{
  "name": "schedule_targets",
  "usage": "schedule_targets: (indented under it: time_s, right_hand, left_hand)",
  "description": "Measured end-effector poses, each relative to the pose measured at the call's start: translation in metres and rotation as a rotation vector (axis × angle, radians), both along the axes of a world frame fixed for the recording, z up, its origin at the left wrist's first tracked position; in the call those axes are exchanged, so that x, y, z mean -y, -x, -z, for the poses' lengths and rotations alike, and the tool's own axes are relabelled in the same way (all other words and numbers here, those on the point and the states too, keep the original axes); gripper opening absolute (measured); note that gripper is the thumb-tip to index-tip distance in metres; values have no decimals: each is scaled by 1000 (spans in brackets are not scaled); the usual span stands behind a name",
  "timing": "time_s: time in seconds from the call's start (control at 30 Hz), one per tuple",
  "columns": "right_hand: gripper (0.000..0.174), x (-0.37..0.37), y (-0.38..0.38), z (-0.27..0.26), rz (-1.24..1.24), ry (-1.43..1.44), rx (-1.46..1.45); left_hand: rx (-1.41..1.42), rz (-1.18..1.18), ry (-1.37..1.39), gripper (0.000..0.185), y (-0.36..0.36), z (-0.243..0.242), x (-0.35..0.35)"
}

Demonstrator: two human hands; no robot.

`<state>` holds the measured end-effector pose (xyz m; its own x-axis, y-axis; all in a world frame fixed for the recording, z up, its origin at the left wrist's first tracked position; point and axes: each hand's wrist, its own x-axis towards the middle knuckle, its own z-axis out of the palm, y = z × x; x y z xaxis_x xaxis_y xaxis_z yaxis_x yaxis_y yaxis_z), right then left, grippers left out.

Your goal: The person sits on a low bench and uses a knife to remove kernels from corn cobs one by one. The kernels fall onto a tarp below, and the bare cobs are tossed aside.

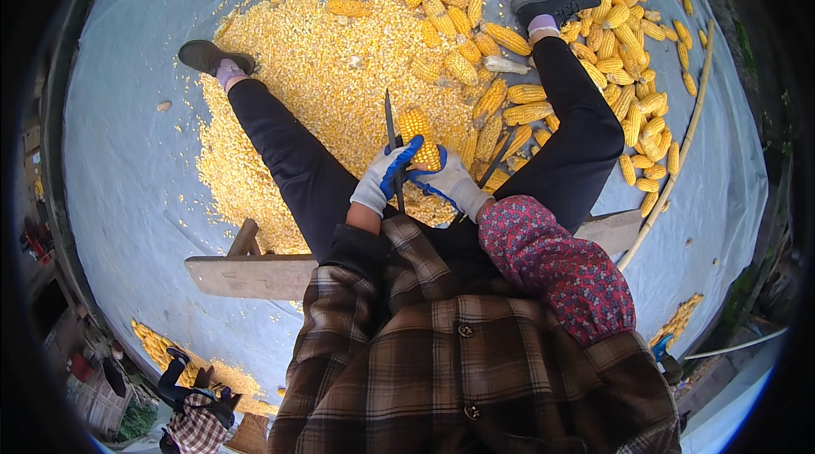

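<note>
My left hand (386, 172), in a blue-palmed work glove, is closed around a dark, thin, pointed tool (391, 129) that stands upright in the picture; whether it also touches the cob cannot be told. Gripped by my right hand (449, 180), in a matching glove, is an ear of yellow corn (418, 135), just right of the tool. Its lower end is hidden by the fingers. Loose kernels (305, 72) lie in a broad heap between my legs, and whole ears of corn (611, 46) are piled around my right foot.
I sit on a wooden bench (255, 275) over a pale plastic sheet (127, 167). A long bamboo pole (684, 148) lies at the right. A bare cob (506, 65) lies among the ears. Another person (194, 419) is at the lower left beside more corn.
</note>
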<state>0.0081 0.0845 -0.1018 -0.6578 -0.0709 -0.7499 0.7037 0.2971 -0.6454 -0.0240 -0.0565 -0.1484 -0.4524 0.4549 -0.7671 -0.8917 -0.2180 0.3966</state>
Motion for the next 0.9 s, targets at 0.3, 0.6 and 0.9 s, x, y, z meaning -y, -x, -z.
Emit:
schedule_targets:
  time_s: [0.3,0.6,0.9]
  right_hand:
    - [65,-13,7,-15,-227,-150,-190]
    - [63,-33,55,-23,412,391,637]
    - [57,-29,19,6,514,693,409]
  left_hand:
    - [-161,-28,13,42,4,-4,3]
    - [-483,272,327,75,12,0,4]
    - [-234,-329,162,42,20,-11,17]
